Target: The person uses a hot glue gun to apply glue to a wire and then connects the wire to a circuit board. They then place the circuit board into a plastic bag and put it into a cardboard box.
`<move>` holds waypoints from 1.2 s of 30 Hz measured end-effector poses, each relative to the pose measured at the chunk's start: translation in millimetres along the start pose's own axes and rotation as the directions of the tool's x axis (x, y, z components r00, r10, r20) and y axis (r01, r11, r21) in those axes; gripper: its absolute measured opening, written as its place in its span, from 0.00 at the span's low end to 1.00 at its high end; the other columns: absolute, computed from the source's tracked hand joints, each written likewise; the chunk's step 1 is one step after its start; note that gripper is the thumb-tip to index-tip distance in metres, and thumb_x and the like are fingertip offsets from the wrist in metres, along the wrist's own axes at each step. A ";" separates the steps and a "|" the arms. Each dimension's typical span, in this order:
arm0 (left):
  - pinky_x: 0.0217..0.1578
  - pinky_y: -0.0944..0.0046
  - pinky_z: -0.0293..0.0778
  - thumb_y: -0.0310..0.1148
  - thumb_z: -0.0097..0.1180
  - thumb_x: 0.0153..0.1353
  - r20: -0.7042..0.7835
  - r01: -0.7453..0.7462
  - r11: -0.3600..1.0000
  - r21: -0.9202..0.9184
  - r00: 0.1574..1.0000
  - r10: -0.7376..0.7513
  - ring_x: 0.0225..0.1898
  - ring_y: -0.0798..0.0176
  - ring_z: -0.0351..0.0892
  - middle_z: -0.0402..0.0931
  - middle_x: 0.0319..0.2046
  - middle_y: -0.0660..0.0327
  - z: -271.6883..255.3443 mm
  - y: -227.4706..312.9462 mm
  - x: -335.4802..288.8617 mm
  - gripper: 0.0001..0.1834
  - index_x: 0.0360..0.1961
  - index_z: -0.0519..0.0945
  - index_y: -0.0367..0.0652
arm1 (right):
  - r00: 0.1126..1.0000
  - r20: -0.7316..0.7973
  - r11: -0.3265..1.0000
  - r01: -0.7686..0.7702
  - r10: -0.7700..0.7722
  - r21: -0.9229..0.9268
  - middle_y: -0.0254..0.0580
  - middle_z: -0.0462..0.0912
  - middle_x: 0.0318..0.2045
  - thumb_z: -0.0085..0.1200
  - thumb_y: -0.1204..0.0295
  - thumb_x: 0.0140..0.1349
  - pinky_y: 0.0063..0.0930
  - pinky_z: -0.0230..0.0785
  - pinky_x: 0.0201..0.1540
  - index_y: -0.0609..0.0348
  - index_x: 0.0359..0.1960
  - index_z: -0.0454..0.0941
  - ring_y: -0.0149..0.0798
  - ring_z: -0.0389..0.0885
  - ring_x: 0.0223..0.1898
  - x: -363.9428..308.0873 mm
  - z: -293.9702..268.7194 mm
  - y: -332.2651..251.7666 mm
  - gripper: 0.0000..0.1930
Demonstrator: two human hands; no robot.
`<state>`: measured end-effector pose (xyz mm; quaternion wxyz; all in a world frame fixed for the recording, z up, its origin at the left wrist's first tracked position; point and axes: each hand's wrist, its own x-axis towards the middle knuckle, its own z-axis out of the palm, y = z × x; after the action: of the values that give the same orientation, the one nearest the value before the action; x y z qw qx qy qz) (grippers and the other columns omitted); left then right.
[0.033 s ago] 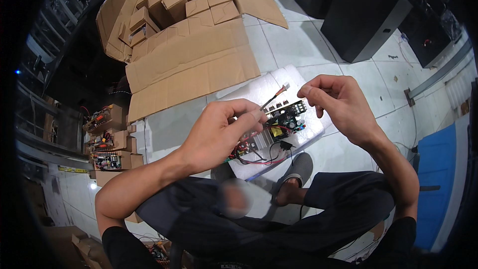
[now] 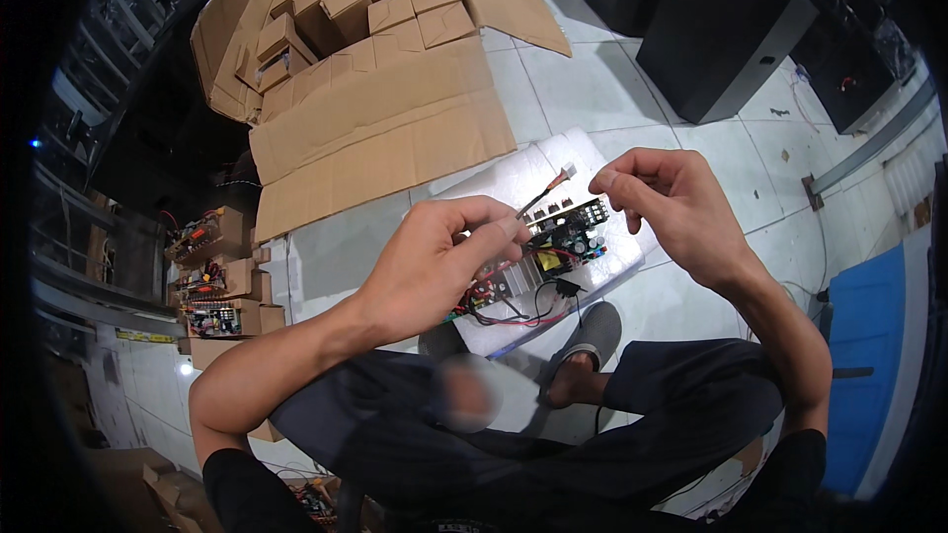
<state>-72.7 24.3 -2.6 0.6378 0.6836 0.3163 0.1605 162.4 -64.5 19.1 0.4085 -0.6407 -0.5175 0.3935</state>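
My left hand (image 2: 434,255) pinches a short dark cable (image 2: 538,200) between thumb and forefinger. The cable's free end points up and to the right, tipped with reddish wires and a small white connector (image 2: 568,172). My right hand (image 2: 679,212) is just right of the connector and apart from it, thumb and forefinger drawn together; anything between them is too small to make out. Below both hands a green circuit board (image 2: 583,240) with a metal heat sink (image 2: 515,281), capacitors and red and black wires lies on a white foam slab (image 2: 583,148). My left hand hides part of the board.
A large open carton (image 2: 380,123) packed with small brown boxes (image 2: 390,15) stands at the far left. More circuit boards (image 2: 212,319) sit on boxes at left. Tall black cabinets (image 2: 721,35) stand far right, and a blue panel (image 2: 864,365) is near right. My feet flank the slab's near edge.
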 end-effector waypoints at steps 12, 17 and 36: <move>0.37 0.73 0.70 0.36 0.50 0.73 0.088 0.052 0.998 0.037 0.995 -0.055 0.34 0.77 0.72 0.80 0.34 0.66 -2.6 7.1 3.3 0.15 0.44 0.81 0.35 | 0.989 0.003 0.989 0.145 -0.145 -0.021 0.35 0.84 0.30 0.58 0.71 0.67 0.21 0.70 0.37 0.70 0.41 0.83 0.22 0.76 0.32 2.1 0.2 -4.0 0.11; 0.37 0.73 0.69 0.37 0.51 0.73 0.083 0.040 0.994 0.105 0.995 -0.049 0.33 0.77 0.71 0.81 0.34 0.66 -2.0 10.0 2.5 0.15 0.44 0.82 0.35 | 0.989 0.018 0.989 0.149 -0.149 0.019 0.36 0.84 0.31 0.58 0.72 0.67 0.22 0.73 0.38 0.70 0.42 0.83 0.23 0.78 0.33 1.1 3.1 -6.0 0.10; 0.37 0.72 0.73 0.31 0.63 0.65 0.008 0.048 0.986 0.158 0.999 -0.050 0.33 0.76 0.77 0.82 0.31 0.64 0.1 13.9 2.0 0.10 0.41 0.82 0.34 | 0.988 0.034 0.989 0.150 -0.150 0.011 0.37 0.84 0.31 0.57 0.74 0.67 0.24 0.74 0.39 0.70 0.41 0.83 0.24 0.78 0.34 0.6 1.6 -7.9 0.09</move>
<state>-67.9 25.7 10.6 0.5872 0.7251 0.3408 0.1151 158.2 -62.7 25.8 0.4306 -0.5915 -0.5695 0.3748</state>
